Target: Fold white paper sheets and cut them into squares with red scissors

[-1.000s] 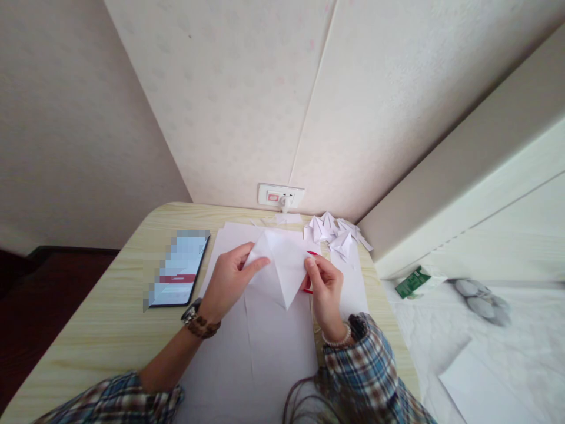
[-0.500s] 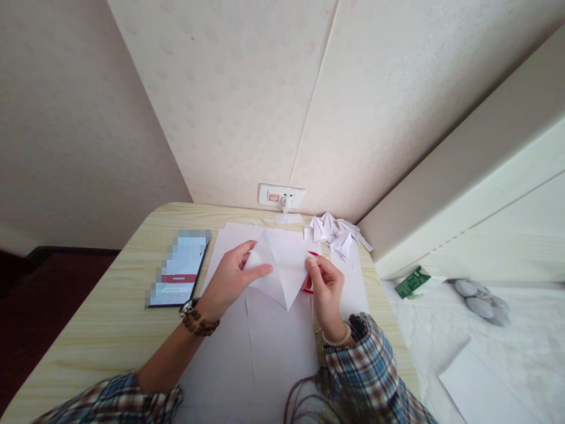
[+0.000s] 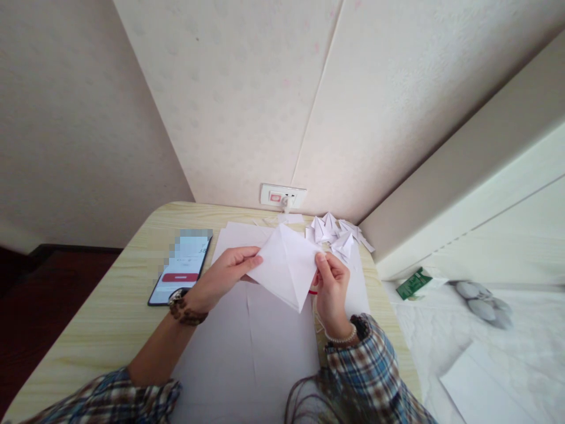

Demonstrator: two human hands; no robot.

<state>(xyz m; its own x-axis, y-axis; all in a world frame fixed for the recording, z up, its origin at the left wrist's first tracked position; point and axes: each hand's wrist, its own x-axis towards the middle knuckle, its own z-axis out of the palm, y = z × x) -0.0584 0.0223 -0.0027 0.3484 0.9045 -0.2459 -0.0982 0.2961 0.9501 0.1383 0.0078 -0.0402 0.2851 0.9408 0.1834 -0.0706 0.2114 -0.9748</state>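
Note:
A folded white sheet of paper (image 3: pixel 285 265), diamond-shaped with a crease down its middle, is held up between both hands over the table. My left hand (image 3: pixel 227 274) pinches its left corner between thumb and fingers. At the right corner, my right hand (image 3: pixel 332 281) grips the paper with thumb and bent forefinger. Behind that hand a bit of a red object (image 3: pixel 313 292) shows; most of it is hidden. Beneath lie flat white paper sheets (image 3: pixel 278 359). Several small folded paper pieces (image 3: pixel 329 231) are heaped at the back right.
On the left of the wooden table (image 3: pixel 101 306) lies a phone (image 3: pixel 183 268) with its screen lit. A wall socket (image 3: pixel 282 196) holds a white plug. To the right, a green-and-white carton (image 3: pixel 415 284), grey rounded objects (image 3: pixel 483 301) and another sheet (image 3: pixel 481 383) rest on a white quilted surface.
The folded paper has shifted slightly right and turned its face more toward me. My left thumb has moved from the paper's middle to its left corner.

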